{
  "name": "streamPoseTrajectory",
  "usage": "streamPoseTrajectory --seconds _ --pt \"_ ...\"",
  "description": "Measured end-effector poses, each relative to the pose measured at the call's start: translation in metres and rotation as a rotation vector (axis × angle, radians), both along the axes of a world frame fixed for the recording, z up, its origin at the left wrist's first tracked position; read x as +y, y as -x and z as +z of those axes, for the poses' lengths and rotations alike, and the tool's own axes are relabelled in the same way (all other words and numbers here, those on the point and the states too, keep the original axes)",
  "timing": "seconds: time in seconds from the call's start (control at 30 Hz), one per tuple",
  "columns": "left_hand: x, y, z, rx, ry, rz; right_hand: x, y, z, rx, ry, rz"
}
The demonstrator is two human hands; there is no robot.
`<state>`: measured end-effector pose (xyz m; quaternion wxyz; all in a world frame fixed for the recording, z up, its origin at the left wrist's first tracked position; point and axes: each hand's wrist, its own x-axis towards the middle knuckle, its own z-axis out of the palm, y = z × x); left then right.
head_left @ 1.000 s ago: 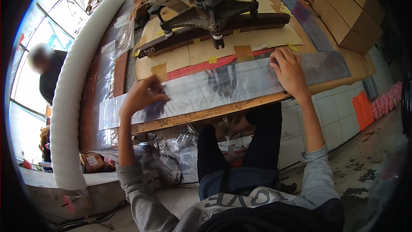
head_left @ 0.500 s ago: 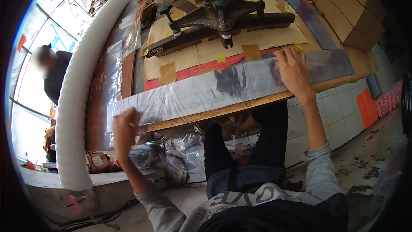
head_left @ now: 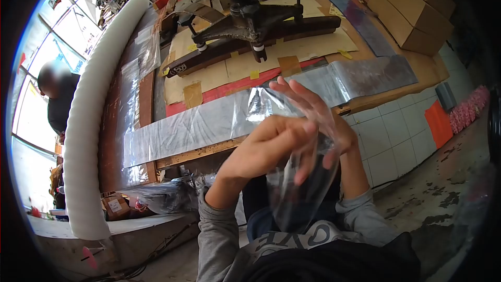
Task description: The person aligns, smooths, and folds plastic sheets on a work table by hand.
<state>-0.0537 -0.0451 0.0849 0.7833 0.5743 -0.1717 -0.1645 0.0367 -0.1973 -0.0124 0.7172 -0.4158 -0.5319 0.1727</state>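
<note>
A thin clear plastic film point(head_left: 295, 198) hangs in front of my lap, below both hands. My left hand point(head_left: 261, 149) is closed with its fingertips on the upper part of this film. Just right of it and partly behind, my right hand point(head_left: 326, 117) has its fingers stretched and spread, with the film against them. Overlapping fingers hide where exactly the film is held. Beyond the hands, a long strip of clear plastic sheets point(head_left: 188, 125) lies along the table's front edge; its right part bulges up in a shiny fold.
A heavy dark metal press point(head_left: 250, 26) stands over the cardboard-covered table. Cardboard boxes point(head_left: 412, 8) sit at the back right. A white foam roll point(head_left: 91, 125) borders the left side. Another person point(head_left: 60, 94) is beyond it. Crumpled plastic point(head_left: 169, 198) lies under the table.
Both hands have come off the ends of the strip and met in front of my body. A piece of clear film now hangs from them. The strip's right part has lifted into a fold.
</note>
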Motion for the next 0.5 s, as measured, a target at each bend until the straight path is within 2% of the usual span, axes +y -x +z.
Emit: streamPoseTrajectory --seconds 0.03,0.1,0.13,0.2,0.23,0.27,0.3,0.37,0.4,0.43,0.47,0.5 --pt "0.013 0.003 0.001 0.002 -0.132 -0.158 -0.005 -0.005 0.006 -0.217 0.148 0.043" --pt "0.035 0.006 0.001 -0.103 -0.277 -0.265 -0.016 -0.022 0.023 -0.655 0.440 0.127" --pt "0.053 0.003 -0.005 -0.157 -0.319 -0.356 -0.009 -0.015 0.023 -0.553 0.362 0.186" --pt "0.070 0.001 -0.006 -0.343 -0.478 -0.494 -0.004 -0.009 0.030 -0.698 0.467 0.252" --pt "0.075 0.005 -0.013 -0.474 -0.504 -0.488 -0.001 -0.006 0.038 -0.772 0.520 0.284" --pt "0.082 0.005 -0.016 -0.562 -0.515 -0.508 0.001 0.009 0.047 -0.750 0.586 0.128" --pt "0.086 0.005 -0.020 -0.649 -0.525 -0.526 0.007 0.017 0.048 -0.736 0.578 0.159" --pt "0.084 0.015 -0.033 -0.374 -0.020 -0.352 0.015 0.028 0.049 -0.710 0.560 0.216" --pt "0.079 0.021 -0.057 -0.408 0.152 -0.032 0.017 0.032 0.051 -0.656 0.341 0.196" --pt "0.081 0.010 -0.081 -0.390 0.306 0.115 0.015 0.032 0.055 -0.469 0.325 0.178" --pt "0.080 -0.006 -0.096 -0.396 0.234 0.324 0.010 0.030 0.059 -0.282 0.308 0.162" --pt "0.071 -0.016 -0.097 -0.460 -0.007 0.453 0.008 0.028 0.062 -0.095 0.293 0.145"
